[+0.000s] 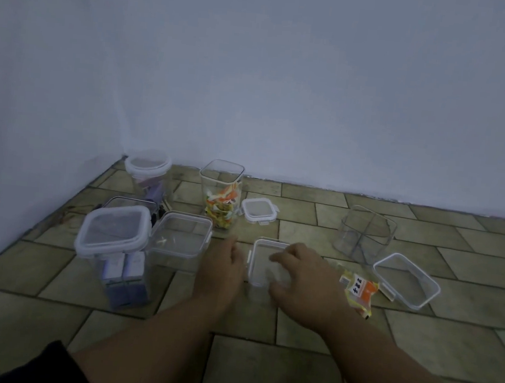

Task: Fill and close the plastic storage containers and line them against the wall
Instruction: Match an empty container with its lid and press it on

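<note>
Down on the tiled floor [258, 374], both hands are at a small open box [261, 261] in the middle. The right hand [304, 278] curls over its right side, fingers above the opening and thumb on the front wall, holding it. The left hand [220, 268] lies loose just beside its left wall; I cannot tell if it touches.

An orange snack packet [359, 289] lies just right of the right hand. A flat clear lid [406, 280] is beyond it, and an empty clear tub [364, 233] is behind.

On the left stand an empty open box [180, 240] and a big lidded box [114, 239] with purple packs inside. Near the wall [286, 86] are a tall jar [220, 194] of bright packets, a small lid [258, 212] and a round lidded tub [148, 169].
</note>
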